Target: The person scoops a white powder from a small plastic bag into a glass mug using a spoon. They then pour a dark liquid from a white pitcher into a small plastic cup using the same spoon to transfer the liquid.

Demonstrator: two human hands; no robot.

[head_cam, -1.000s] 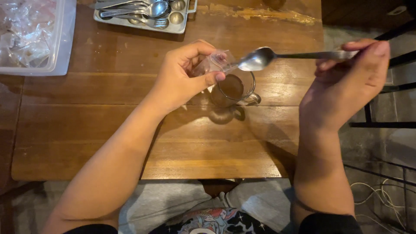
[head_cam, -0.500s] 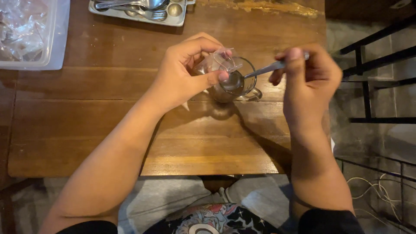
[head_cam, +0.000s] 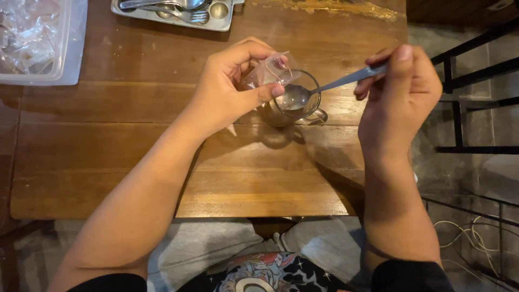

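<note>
My left hand (head_cam: 230, 86) pinches a small clear plastic bag (head_cam: 268, 70) over a small glass mug (head_cam: 296, 111) that stands on the wooden table (head_cam: 162, 157). My right hand (head_cam: 397, 92) grips the handle of a metal spoon (head_cam: 330, 86). The spoon's bowl dips into the mug's mouth, just below the bag. The mug's handle points right. What the mug and the bag contain is hard to make out.
A metal tray (head_cam: 221, 21) with spoons and a fork lies at the table's far edge. A clear plastic tub (head_cam: 70, 65) of wrapped packets sits at the far left. Black metal railings (head_cam: 476, 97) and loose cables (head_cam: 459, 227) are to the right.
My right hand has brought the spoon down and left, from above the mug into its mouth. My left hand stays over the mug with the bag.
</note>
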